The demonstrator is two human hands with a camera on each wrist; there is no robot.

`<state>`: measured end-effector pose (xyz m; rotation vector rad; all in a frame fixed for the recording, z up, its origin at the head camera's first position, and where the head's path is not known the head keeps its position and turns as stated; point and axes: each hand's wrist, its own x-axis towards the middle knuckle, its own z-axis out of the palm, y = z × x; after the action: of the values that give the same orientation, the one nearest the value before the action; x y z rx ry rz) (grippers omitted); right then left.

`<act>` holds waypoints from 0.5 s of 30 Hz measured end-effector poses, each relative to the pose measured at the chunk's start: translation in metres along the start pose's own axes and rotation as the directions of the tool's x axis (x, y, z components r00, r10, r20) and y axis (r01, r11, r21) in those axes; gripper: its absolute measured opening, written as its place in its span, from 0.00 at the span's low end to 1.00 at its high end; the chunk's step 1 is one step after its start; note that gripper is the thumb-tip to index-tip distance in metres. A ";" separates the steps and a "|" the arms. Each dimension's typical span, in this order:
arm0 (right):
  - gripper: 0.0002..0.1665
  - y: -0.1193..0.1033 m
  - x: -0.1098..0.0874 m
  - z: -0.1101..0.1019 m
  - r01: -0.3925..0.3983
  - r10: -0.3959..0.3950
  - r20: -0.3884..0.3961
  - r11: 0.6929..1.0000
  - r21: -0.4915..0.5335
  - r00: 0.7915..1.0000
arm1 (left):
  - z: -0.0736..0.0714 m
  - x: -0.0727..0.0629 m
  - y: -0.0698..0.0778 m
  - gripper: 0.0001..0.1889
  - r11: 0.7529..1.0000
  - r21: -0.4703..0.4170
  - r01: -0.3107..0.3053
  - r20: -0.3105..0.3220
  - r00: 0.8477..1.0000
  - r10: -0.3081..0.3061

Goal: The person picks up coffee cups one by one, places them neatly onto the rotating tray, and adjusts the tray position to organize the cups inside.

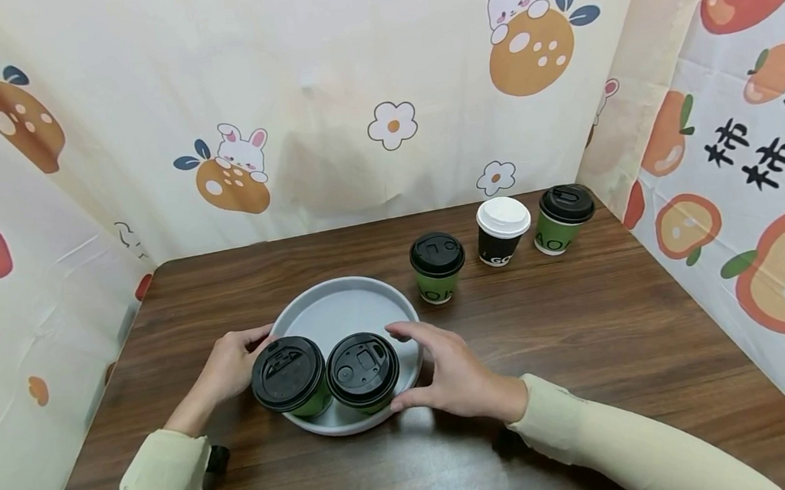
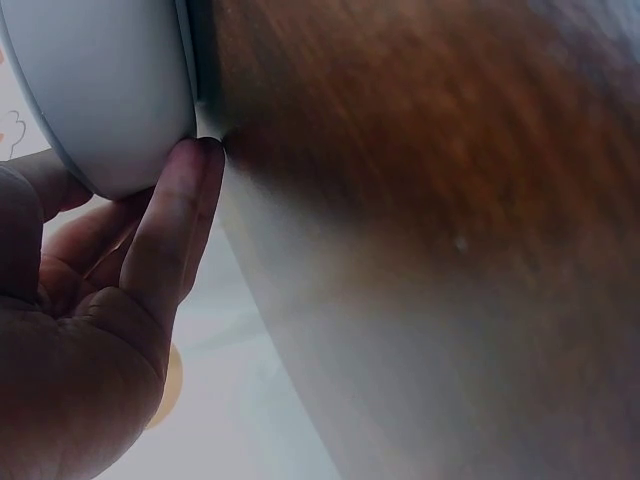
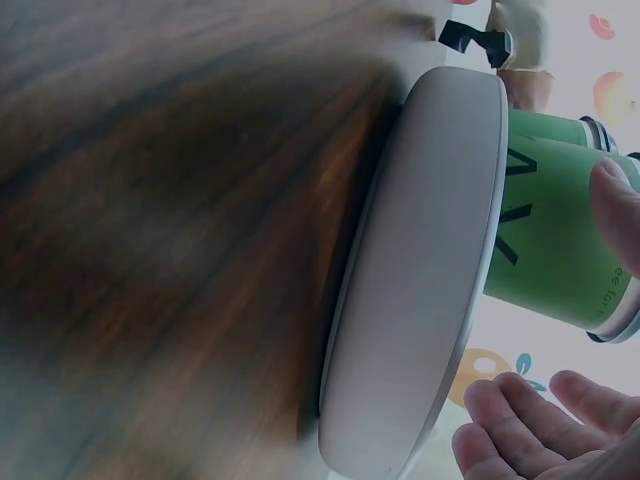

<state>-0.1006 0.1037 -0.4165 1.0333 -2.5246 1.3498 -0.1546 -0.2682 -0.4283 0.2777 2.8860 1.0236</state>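
Note:
A round grey tray (image 1: pixel 342 307) with a raised rim is on the wooden table, and two green paper cups with black lids stand on its near half. The left cup (image 1: pixel 288 373) and the right cup (image 1: pixel 363 369) sit side by side. My left hand (image 1: pixel 227 366) grips the tray's left edge; in the left wrist view its fingers (image 2: pixel 165 230) lie against the outer wall. Around the right cup's right side, my right hand (image 1: pixel 454 371) is spread, thumb apart from the fingers. In the right wrist view the thumb (image 3: pixel 615 210) overlaps the green cup.
Behind the tray to the right stand another green cup with a black lid (image 1: pixel 437 266), a black cup with a white lid (image 1: pixel 502 230) and a further green cup (image 1: pixel 563 218). Printed cloth (image 1: pixel 350 64) hangs along the table's back and sides.

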 end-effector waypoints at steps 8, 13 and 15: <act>0.54 0.002 0.000 -0.006 -0.002 0.002 -0.014 1.000 -0.014 1.000 | 0.000 -0.001 0.000 0.21 1.000 -0.001 -0.001 -0.003 1.000 0.001; 0.51 0.005 0.000 -0.010 -0.006 0.005 -0.027 1.000 -0.024 1.000 | 0.000 0.000 0.000 0.21 1.000 -0.002 -0.003 -0.002 1.000 0.003; 0.50 0.006 0.000 -0.011 -0.011 0.010 -0.035 0.999 -0.035 0.999 | 0.000 0.000 0.000 0.21 1.000 0.000 -0.007 -0.003 1.000 0.007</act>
<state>-0.1069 0.1142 -0.4138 0.9829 -2.5221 1.3093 -0.1545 -0.2680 -0.4280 0.2866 2.8900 1.0255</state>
